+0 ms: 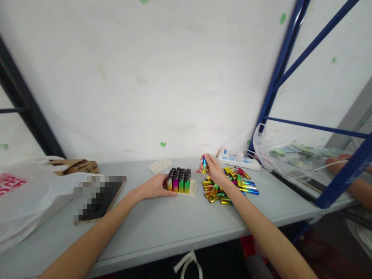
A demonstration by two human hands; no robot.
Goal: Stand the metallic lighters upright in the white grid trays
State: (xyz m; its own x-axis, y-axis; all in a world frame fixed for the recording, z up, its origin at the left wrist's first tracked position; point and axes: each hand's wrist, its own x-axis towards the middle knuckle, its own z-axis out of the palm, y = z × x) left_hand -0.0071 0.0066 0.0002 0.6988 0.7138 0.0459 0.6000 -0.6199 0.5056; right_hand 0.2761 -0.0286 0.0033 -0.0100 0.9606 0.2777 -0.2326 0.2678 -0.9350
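Upright lighters (180,182) with black tops and shiny coloured bodies stand in rows in a white holed tray (192,188); its right end shows bare holes. My left hand (158,186) is closed around the left side of the filled tray, thumb along the front, the other fingers partly hidden behind. To the right and above the tray, my right hand (210,167) pinches a blue-and-gold lighter (204,166) held upright. Below that hand lies a loose pile of shiny metallic lighters (215,190) in gold, green, red and blue, partly covered by my right forearm.
Behind the filled tray lies another white holed tray (160,166). A power strip (240,161) runs along the wall. At left are a white plastic bag (35,201), flattened cardboard (75,166) and a dark, blurred flat object (100,197). Blue rack posts (273,93) and another person's arm (360,193) are at right.
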